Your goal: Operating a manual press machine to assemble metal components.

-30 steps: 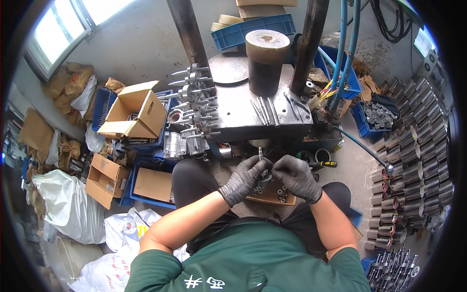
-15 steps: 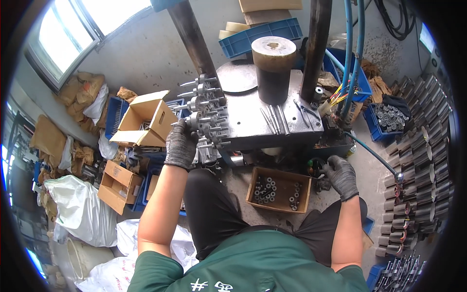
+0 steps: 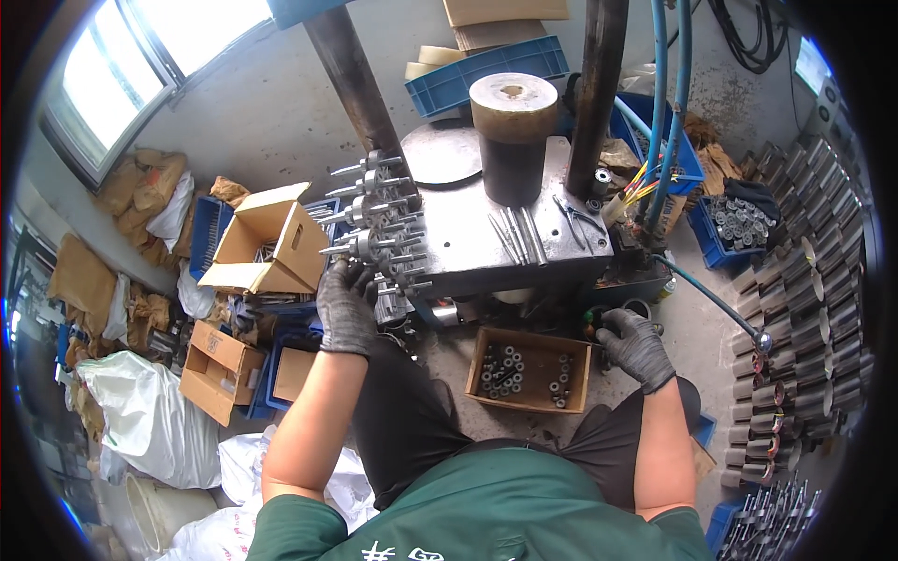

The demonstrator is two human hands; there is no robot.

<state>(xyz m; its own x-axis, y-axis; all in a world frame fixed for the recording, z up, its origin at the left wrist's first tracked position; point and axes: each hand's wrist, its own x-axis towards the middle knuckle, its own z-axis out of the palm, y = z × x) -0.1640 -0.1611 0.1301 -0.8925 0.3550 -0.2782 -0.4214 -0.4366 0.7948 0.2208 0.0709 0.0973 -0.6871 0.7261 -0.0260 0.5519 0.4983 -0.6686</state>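
Gloved left hand [image 3: 346, 313] is held up against the flanged metal shafts [image 3: 363, 216], which are stacked along the left edge of the press table [image 3: 463, 224]; fingers are curled, but whether a shaft is gripped cannot be told. Gloved right hand [image 3: 638, 348] is held half-curled, right of the wooden box [image 3: 524, 409] (palm hidden, so whether anything is held cannot be told). Small metal rings [image 3: 506, 381] are grouped inside the box. Metal rods [image 3: 535, 236] and pliers [image 3: 572, 216] are laid on the table, in front of an upright cylinder [image 3: 512, 150].
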